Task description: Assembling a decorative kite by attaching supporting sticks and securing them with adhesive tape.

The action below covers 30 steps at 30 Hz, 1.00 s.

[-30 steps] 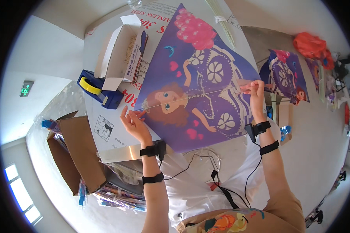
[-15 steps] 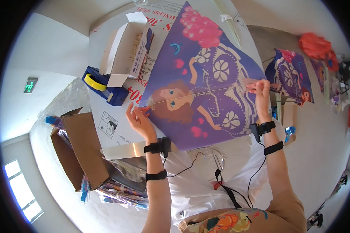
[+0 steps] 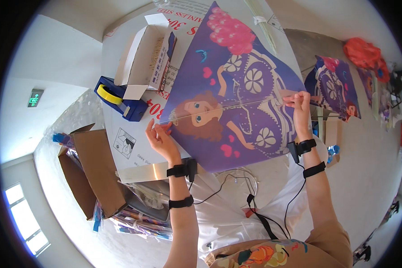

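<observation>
A purple kite [image 3: 250, 114] printed with a cartoon princess and pink balloons lies across the worktable and hangs past its near edge. A thin straight rod runs over it between my hands. My left hand [image 3: 161, 142] is at the kite's left corner, its thumb and fingertips closed on the corner by the rod's end. At the right side, my right hand [image 3: 298, 109] pinches the kite near the rod's other end. Dark straps and small devices with cables are on both wrists.
On the worktable [image 3: 143, 167] stand an open white box [image 3: 140, 56] of thin pieces and a blue tape dispenser [image 3: 120, 99]. A bundle of thin sticks [image 3: 264, 29] lies at the back. An open cardboard box [image 3: 96, 172] is at left; another printed kite [image 3: 332, 87] is at right.
My left hand has shifted very slightly to the right at the corner. The kite and my right hand look unchanged.
</observation>
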Motion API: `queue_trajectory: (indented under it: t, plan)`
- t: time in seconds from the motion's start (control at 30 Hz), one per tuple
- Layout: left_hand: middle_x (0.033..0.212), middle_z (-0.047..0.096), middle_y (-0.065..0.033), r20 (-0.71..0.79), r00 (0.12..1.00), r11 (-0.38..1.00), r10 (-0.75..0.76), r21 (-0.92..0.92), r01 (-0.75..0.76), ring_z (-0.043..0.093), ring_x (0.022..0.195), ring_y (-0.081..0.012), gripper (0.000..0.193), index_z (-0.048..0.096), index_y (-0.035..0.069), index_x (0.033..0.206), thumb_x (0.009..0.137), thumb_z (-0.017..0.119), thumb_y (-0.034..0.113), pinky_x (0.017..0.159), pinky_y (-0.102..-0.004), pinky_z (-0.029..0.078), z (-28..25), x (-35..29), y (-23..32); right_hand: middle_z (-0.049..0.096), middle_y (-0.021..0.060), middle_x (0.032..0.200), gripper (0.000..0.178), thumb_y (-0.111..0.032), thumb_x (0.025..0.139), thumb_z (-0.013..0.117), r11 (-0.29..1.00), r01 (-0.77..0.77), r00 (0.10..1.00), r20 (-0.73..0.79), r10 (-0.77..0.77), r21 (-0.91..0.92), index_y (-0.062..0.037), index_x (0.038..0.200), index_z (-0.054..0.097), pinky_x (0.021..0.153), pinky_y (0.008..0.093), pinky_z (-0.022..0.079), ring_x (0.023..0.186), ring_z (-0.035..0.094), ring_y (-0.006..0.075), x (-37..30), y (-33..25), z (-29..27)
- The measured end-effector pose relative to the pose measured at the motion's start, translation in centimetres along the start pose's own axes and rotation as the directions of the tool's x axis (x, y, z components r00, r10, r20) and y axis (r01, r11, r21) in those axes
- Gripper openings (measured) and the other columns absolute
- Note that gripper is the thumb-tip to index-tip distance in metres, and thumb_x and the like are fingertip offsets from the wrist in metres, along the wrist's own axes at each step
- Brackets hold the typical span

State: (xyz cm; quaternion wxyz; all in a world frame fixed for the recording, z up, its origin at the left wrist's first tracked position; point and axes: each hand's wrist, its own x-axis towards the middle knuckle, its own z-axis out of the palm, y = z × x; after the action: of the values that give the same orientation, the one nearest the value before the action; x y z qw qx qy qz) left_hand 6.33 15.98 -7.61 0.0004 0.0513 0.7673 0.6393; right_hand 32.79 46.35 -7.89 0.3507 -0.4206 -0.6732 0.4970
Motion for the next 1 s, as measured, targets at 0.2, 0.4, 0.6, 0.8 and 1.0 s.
queue_trajectory:
  t: [0.2, 0.4, 0.6, 0.8, 1.0]
  plan:
    - [0.084, 0.061, -0.0039, 0.0, 1.0, 1.0, -0.013, 0.003, 0.013, 0.068, 0.079, -0.016, 0.027, 0.05, 0.004, 0.124, 0.101, 0.047, 0.016, 0.063, -0.023, 0.05, 0.1, -0.1, 0.1, 0.062, 0.0096, 0.086, 0.026, -0.032, 0.103, 0.042, 1.0, 0.005, 1.0, 0.009, -0.004, -0.018, -0.0062, 0.105, 0.042, 0.072, 0.0267, 0.052, 0.083, 0.067, 0.0188, 0.1, 0.2, -0.1]
    - [0.084, 0.061, -0.004, -0.009, 1.0, 1.0, -0.014, 0.016, 0.014, 0.067, 0.077, -0.0152, 0.026, 0.05, 0.005, 0.125, 0.101, 0.046, 0.016, 0.061, -0.0223, 0.048, 0.4, -0.1, 0.4, 0.059, 0.0062, 0.085, 0.017, -0.022, 0.102, 0.046, 0.998, 0.021, 1.0, -0.019, -0.02, 0.053, -0.0053, 0.103, 0.043, 0.066, 0.0219, 0.051, 0.079, 0.063, 0.0126, 0.0, 0.3, 0.0]
    - [0.083, 0.063, -0.0039, -0.018, 1.0, 1.0, -0.022, -0.01, 0.022, 0.069, 0.075, -0.0168, 0.03, 0.05, 0.007, 0.127, 0.1, 0.049, 0.023, 0.052, -0.0181, 0.045, -0.3, 0.4, -0.1, 0.063, 0.0086, 0.092, 0.016, -0.022, 0.102, 0.045, 0.999, 0.045, 0.999, 0.006, -0.045, 0.024, -0.0059, 0.102, 0.043, 0.066, 0.0217, 0.05, 0.08, 0.062, 0.0116, 0.0, 0.1, 0.2]
    - [0.088, 0.065, -0.0056, 0.042, 0.999, 0.999, 0.034, -0.02, -0.033, 0.065, 0.077, -0.013, 0.031, 0.047, 0.008, 0.129, 0.101, 0.048, 0.021, 0.055, -0.0205, 0.049, -0.1, 0.5, 1.2, 0.065, 0.0101, 0.095, 0.016, -0.021, 0.103, 0.043, 0.997, 0.07, 0.997, 0.019, -0.071, 0.021, -0.0052, 0.102, 0.043, 0.067, 0.0217, 0.048, 0.08, 0.062, 0.0121, 0.2, 0.1, -0.2]
    - [0.092, 0.063, -0.0081, 0.119, 0.988, 0.993, 0.097, -0.082, -0.088, 0.064, 0.084, -0.0138, 0.034, 0.041, 0.008, 0.133, 0.101, 0.046, 0.018, 0.061, -0.0244, 0.054, 0.3, 1.3, 0.6, 0.065, 0.0104, 0.094, 0.019, -0.024, 0.102, 0.044, 0.995, 0.098, 0.995, 0.005, -0.098, 0.015, -0.0047, 0.103, 0.043, 0.072, 0.0252, 0.049, 0.079, 0.063, 0.0145, 0.3, 1.1, 0.1]
